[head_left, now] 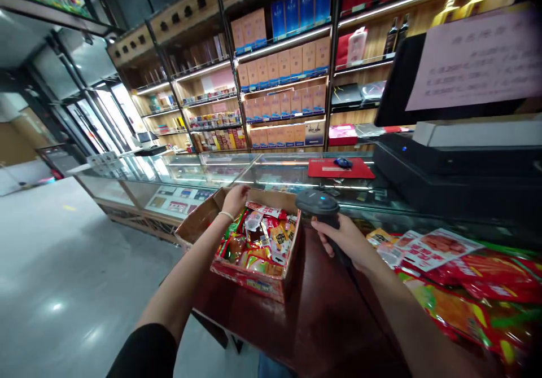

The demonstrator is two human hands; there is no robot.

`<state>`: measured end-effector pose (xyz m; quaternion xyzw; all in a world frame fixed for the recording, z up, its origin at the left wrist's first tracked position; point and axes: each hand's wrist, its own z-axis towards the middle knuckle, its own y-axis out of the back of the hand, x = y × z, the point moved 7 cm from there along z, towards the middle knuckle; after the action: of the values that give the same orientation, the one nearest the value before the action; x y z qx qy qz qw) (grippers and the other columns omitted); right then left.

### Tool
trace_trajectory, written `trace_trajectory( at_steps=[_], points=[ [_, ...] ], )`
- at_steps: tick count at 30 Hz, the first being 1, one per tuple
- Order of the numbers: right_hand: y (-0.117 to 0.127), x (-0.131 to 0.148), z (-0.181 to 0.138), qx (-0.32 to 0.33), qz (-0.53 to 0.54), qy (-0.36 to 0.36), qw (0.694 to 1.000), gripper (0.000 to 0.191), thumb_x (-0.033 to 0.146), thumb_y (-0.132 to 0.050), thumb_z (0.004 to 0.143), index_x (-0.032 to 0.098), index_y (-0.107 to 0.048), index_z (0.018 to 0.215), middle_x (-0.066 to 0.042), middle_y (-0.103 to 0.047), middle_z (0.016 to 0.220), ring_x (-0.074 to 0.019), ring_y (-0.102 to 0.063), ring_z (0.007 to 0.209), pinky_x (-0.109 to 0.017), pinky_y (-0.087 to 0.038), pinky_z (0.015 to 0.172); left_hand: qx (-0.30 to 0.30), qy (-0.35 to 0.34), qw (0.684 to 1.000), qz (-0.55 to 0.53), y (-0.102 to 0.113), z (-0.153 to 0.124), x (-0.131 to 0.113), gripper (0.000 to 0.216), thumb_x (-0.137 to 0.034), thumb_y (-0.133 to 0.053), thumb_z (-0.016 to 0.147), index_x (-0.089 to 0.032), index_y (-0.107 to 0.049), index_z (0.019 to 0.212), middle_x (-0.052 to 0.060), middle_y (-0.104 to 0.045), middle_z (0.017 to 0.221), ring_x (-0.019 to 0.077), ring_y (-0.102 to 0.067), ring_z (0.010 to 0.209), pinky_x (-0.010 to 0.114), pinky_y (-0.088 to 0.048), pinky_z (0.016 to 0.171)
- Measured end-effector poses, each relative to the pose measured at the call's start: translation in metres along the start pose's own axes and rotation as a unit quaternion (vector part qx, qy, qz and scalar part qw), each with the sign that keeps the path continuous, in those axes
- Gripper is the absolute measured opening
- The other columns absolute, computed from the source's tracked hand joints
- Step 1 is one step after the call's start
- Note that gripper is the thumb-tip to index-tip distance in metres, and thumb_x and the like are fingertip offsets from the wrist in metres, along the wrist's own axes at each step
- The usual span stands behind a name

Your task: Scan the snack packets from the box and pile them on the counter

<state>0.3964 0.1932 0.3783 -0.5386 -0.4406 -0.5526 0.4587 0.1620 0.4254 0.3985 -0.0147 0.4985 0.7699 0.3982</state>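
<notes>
My right hand (341,240) is wrapped round the handle of a black barcode scanner (318,202) with a small blue light on top. The scanner's cable trails down past my wrist. My left hand (236,200), with a pale band at the wrist, is closed at the far rim of an open cardboard box (258,283); its fingertips are partly hidden. Inside the box lie several snack packets (262,237) in red, green, yellow and clear wrapping. The scanner's head is just beyond the box's right wall.
More red and green snack packets (466,276) are piled at the right on the dark red table (322,310). Behind stands a glass counter (271,169) with a red folder (322,167). A monitor (396,84) with paper on it rises at right; stocked shelves (283,79) line the back.
</notes>
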Motion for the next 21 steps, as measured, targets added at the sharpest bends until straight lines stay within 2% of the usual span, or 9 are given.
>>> trace_trajectory(
  at_steps=[3,5,8,10,13,16,19,21],
  points=[
    [0.001,-0.003,0.005,0.001,-0.01,-0.006,1.0,0.037,0.049,-0.071,0.073,0.02,-0.051,0.086,0.009,-0.05,0.05,-0.0088,-0.044,0.034,-0.021,-0.037,0.032,0.13,-0.103,0.98,0.11,-0.038,-0.003,0.006,0.046,-0.001,-0.045,0.08,-0.015,-0.062,0.12,0.013,-0.063,0.124,0.0216,-0.058,0.115,0.034,-0.043,0.101],
    [0.005,-0.006,0.008,-0.001,-0.017,-0.01,1.0,0.037,0.049,-0.071,0.073,0.02,-0.051,0.086,0.009,-0.05,0.05,-0.0088,-0.044,0.034,-0.021,-0.037,0.033,0.184,-0.146,0.958,0.162,-0.061,-0.009,0.011,0.049,-0.003,-0.049,0.081,-0.017,-0.058,0.127,0.013,-0.058,0.133,0.0231,-0.054,0.122,0.037,-0.04,0.105],
    [0.008,-0.011,0.012,0.002,-0.016,-0.016,1.0,0.038,0.049,-0.071,0.073,0.02,-0.052,0.088,0.009,-0.05,0.051,-0.0088,-0.044,0.034,-0.021,-0.037,0.032,0.219,-0.141,0.94,0.22,-0.081,-0.014,0.019,0.045,-0.014,-0.053,0.086,-0.024,-0.056,0.13,0.011,-0.062,0.128,0.0247,-0.056,0.119,0.045,-0.037,0.107],
    [0.01,-0.013,0.013,0.002,-0.012,-0.018,1.0,0.038,0.049,-0.071,0.074,0.02,-0.052,0.088,0.008,-0.05,0.051,-0.0088,-0.044,0.034,-0.021,-0.037,0.032,0.222,-0.123,0.936,0.245,-0.084,-0.015,0.021,0.034,-0.016,-0.055,0.086,-0.023,-0.064,0.118,0.011,-0.067,0.114,0.0246,-0.061,0.11,0.045,-0.038,0.105],
    [0.01,-0.015,0.013,0.004,-0.007,-0.017,1.0,0.037,0.049,-0.071,0.074,0.02,-0.052,0.089,0.008,-0.05,0.052,-0.0089,-0.044,0.035,-0.021,-0.037,0.032,0.199,-0.105,0.94,0.255,-0.077,-0.02,0.017,0.018,-0.018,-0.055,0.086,-0.018,-0.069,0.097,0.013,-0.068,0.102,0.0264,-0.062,0.103,0.04,-0.044,0.094],
    [0.01,-0.013,0.011,0.005,-0.002,-0.008,1.0,0.037,0.048,-0.072,0.074,0.02,-0.052,0.089,0.008,-0.051,0.052,-0.0093,-0.045,0.035,-0.021,-0.037,0.032,0.158,-0.084,0.953,0.244,-0.059,-0.025,0.011,0.02,-0.023,-0.049,0.09,-0.019,-0.067,0.098,0.013,-0.067,0.104,0.0274,-0.062,0.102,0.036,-0.048,0.083],
    [0.014,-0.009,0.009,-0.006,0.003,0.002,1.0,0.036,0.047,-0.072,0.074,0.02,-0.053,0.089,0.008,-0.051,0.051,-0.0094,-0.045,0.035,-0.021,-0.037,0.032,0.029,-0.012,0.993,0.117,-0.024,-0.02,0.002,0.022,-0.029,-0.05,0.091,-0.021,-0.065,0.104,0.011,-0.069,0.104,0.0254,-0.064,0.097,0.034,-0.049,0.082],
    [0.018,-0.005,0.006,-0.012,0.012,0.009,1.0,0.036,0.046,-0.072,0.074,0.02,-0.053,0.09,0.008,-0.051,0.052,-0.009,-0.045,0.035,-0.02,-0.036,0.032,-0.08,0.059,0.994,-0.047,0.0,-0.016,-0.005,0.023,-0.031,-0.055,0.088,-0.019,-0.065,0.105,0.01,-0.07,0.101,0.0249,-0.065,0.094,0.035,-0.049,0.084]
  ],
)
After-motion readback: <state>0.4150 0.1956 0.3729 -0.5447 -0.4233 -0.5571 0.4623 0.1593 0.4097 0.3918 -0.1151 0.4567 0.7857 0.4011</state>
